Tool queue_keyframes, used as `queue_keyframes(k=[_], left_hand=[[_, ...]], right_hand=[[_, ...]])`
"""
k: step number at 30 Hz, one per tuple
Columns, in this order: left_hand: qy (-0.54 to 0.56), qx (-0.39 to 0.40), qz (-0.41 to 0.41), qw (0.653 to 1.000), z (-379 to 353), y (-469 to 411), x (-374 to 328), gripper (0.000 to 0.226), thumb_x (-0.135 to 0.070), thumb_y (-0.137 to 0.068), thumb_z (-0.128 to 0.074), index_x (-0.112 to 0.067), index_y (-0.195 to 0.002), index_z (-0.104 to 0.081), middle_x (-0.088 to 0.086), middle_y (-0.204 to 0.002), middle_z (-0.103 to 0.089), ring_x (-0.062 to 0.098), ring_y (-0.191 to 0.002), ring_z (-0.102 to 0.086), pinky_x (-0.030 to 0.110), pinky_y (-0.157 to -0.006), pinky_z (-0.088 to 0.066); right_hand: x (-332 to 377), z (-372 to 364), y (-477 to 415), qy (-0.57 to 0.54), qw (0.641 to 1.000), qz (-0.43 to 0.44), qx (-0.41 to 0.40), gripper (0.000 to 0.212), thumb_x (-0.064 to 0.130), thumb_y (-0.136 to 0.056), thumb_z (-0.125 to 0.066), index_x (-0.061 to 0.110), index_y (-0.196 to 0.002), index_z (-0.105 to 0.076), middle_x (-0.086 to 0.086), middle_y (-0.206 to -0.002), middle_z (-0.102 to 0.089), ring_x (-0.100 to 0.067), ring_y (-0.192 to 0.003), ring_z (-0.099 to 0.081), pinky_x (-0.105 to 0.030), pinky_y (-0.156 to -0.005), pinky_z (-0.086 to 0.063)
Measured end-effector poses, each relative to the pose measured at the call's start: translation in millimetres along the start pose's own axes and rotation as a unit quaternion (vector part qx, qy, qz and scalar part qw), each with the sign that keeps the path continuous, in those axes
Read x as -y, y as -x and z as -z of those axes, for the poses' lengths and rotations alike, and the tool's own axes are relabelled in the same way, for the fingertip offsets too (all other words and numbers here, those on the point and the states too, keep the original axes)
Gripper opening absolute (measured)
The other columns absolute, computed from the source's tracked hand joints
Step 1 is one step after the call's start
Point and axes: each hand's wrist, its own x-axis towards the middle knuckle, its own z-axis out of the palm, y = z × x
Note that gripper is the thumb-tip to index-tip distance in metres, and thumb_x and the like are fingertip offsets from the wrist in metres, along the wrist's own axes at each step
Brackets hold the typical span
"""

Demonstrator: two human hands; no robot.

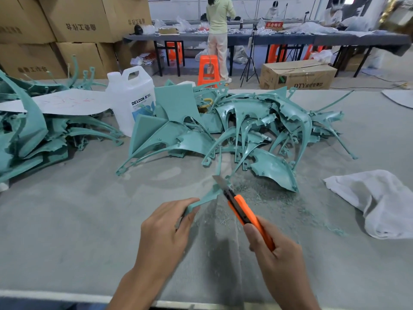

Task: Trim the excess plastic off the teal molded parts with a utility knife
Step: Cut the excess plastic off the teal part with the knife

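The desk [67,231] is carrying a big heap [223,130] of teal parts at far centre and a left heap [33,135] at the far left. Near the middle, the left hand [165,233] is gripping one small part [207,195] by its near end. The right hand [277,253] is clenching the knife [241,211], its blade lying against the part's far edge. The part is looking light, thin and stiff, probably springy. Gripping close to the cut, fingers behind the blade, is seeming safest. Shavings [257,191] are littering the desk beyond.
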Motion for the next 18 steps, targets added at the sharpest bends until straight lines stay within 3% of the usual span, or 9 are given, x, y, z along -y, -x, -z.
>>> queue_keyframes(k=[3,6,8,11,14,16,18], left_hand=[[0.027,-0.004,0.047,0.999,-3.1,1.7,-3.8,0.019,-0.038,-0.092,-0.064,-0.025,-0.102,-0.074,-0.023,-0.090,-0.068,-0.003,-0.080,-0.061,0.020,-0.069,-0.050],[0.033,-0.005,0.067,0.997,-2.5,0.3,-7.5,0.019,-0.041,-0.093,-0.062,-0.026,-0.098,-0.073,-0.023,-0.083,-0.066,-0.003,-0.078,-0.060,0.014,-0.066,-0.046],[0.028,0.003,0.064,0.998,-1.1,1.0,-7.9,0.023,-0.045,-0.094,-0.059,-0.026,-0.096,-0.072,-0.022,-0.083,-0.066,-0.002,-0.077,-0.060,0.015,-0.066,-0.047],[0.073,0.008,0.137,0.988,-0.3,1.6,-7.7,0.028,-0.049,-0.094,-0.060,-0.023,-0.088,-0.070,-0.013,-0.079,-0.070,0.009,-0.075,-0.068,0.034,-0.064,-0.056],[0.097,-0.005,0.165,0.982,-3.3,-3.0,-11.6,0.028,-0.053,-0.090,-0.061,-0.026,-0.087,-0.072,-0.017,-0.081,-0.071,0.005,-0.073,-0.069,0.033,-0.058,-0.056],[0.092,-0.008,0.159,0.983,-6.0,-7.5,-18.0,0.023,-0.049,-0.092,-0.063,-0.029,-0.090,-0.073,-0.019,-0.083,-0.070,0.004,-0.075,-0.068,0.033,-0.059,-0.056],[0.061,-0.005,0.132,0.989,-7.9,-11.0,-23.9,0.023,-0.047,-0.091,-0.062,-0.026,-0.089,-0.072,-0.015,-0.080,-0.069,0.005,-0.074,-0.067,0.034,-0.061,-0.055]], right_hand=[[-0.9,-1.8,-2.0,-0.008,1.000,-0.010,0.006,0.013,0.063,-0.088,-0.060,0.056,-0.098,-0.067,0.008,-0.064,-0.066,-0.008,-0.056,-0.061,-0.019,-0.052,-0.044],[3.1,-5.1,3.0,-0.019,1.000,-0.004,0.012,0.023,0.072,-0.084,-0.052,0.064,-0.105,-0.061,0.008,-0.064,-0.065,-0.007,-0.051,-0.058,-0.021,-0.049,-0.045],[-3.6,-2.8,-3.6,-0.007,1.000,-0.019,0.000,0.010,0.061,-0.090,-0.056,0.063,-0.099,-0.060,0.008,-0.063,-0.065,-0.007,-0.049,-0.057,-0.023,-0.048,-0.044],[-12.2,3.6,-13.4,-0.001,0.999,-0.030,-0.012,0.019,0.044,-0.095,-0.059,0.062,-0.095,-0.059,0.008,-0.065,-0.065,-0.010,-0.050,-0.057,-0.021,-0.046,-0.042],[-0.4,-0.6,-3.4,-0.036,0.999,-0.016,-0.031,0.013,0.061,-0.091,-0.055,0.063,-0.103,-0.059,0.010,-0.067,-0.066,-0.010,-0.048,-0.058,-0.025,-0.048,-0.048],[11.3,-5.9,7.3,-0.045,0.998,0.016,-0.045,0.030,0.074,-0.085,-0.049,0.060,-0.109,-0.060,0.009,-0.068,-0.066,-0.009,-0.047,-0.058,-0.025,-0.048,-0.051],[23.7,-7.3,12.3,-0.051,0.998,0.033,-0.030,0.036,0.075,-0.087,-0.047,0.055,-0.113,-0.062,0.013,-0.068,-0.065,-0.004,-0.050,-0.060,-0.017,-0.051,-0.049]])
